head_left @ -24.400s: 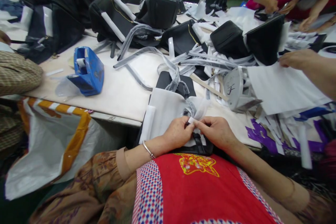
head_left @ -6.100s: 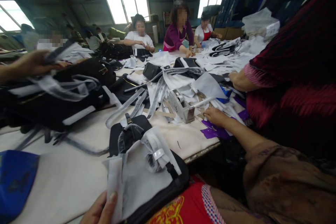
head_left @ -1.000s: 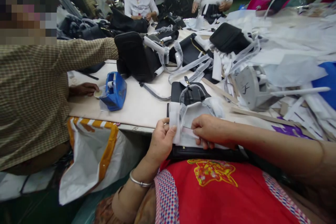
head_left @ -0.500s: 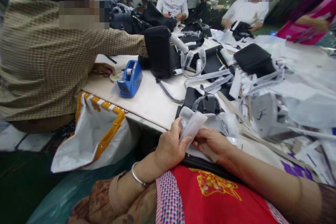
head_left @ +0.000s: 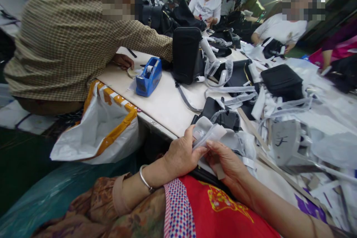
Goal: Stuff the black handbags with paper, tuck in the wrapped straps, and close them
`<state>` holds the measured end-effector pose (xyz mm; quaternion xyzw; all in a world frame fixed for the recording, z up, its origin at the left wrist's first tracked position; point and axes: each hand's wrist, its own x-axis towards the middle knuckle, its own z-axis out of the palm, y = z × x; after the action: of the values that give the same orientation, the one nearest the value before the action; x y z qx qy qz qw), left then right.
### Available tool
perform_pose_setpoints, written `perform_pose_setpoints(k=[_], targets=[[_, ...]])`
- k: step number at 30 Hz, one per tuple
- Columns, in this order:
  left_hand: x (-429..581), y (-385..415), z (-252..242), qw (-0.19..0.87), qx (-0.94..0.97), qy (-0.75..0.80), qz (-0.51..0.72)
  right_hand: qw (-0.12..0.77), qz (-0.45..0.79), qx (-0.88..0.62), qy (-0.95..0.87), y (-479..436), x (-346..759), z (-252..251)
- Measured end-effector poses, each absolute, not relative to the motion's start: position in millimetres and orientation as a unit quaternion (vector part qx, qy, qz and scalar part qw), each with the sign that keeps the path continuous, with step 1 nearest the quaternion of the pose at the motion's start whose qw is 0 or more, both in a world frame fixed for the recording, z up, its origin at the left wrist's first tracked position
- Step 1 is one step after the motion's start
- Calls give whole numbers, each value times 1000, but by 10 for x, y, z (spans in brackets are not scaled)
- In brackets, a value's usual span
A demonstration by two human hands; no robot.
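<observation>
My left hand [head_left: 181, 156] is closed on a folded white wrapping sheet [head_left: 214, 134], the thumb pressed along its lower side. My right hand [head_left: 228, 161] pinches the sheet's near edge. A short beige strip [head_left: 219, 171] also sits in the right hand, its end sticking out below the fingers. Behind the sheet lies a black bag [head_left: 213, 108] with a clear-wrapped handle and a grey flap or lining. Part of this bag is hidden by my hands and the sheet.
A blue tape dispenser [head_left: 149, 78] stands near a co-worker's hand [head_left: 124, 61]. An upright black bag [head_left: 186, 55] stands behind it. At the right are a marked white holder [head_left: 284, 143] and loose strips. A white sack [head_left: 111, 139] with orange tape hangs open at the left.
My head view has turned, so the scene sits differently in the picture. The white sheet is tilted lower and spread wider; my right fingers now pinch its near edge.
</observation>
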<state>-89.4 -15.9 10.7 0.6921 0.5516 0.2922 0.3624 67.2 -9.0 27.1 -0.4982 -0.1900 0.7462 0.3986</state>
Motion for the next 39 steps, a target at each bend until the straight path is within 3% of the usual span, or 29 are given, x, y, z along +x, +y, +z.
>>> perform_pose_setpoints(k=[8, 16, 29, 36, 39], targets=[[-905, -119, 93, 484, 618, 513, 347, 400, 744, -503, -184, -103, 736, 289], [-925, -94, 0, 581, 575, 462, 345, 200, 723, -560, -352, -126, 1072, 445], [-965, -37, 95, 559, 617, 463, 303, 197, 586, -613, -492, 26, 999, 253], [-940, -36, 88, 547, 628, 470, 292, 124, 556, -619, -541, -13, 1008, 417], [-941, -34, 59, 554, 616, 473, 300, 144, 508, -610, -590, -86, 1155, 576]])
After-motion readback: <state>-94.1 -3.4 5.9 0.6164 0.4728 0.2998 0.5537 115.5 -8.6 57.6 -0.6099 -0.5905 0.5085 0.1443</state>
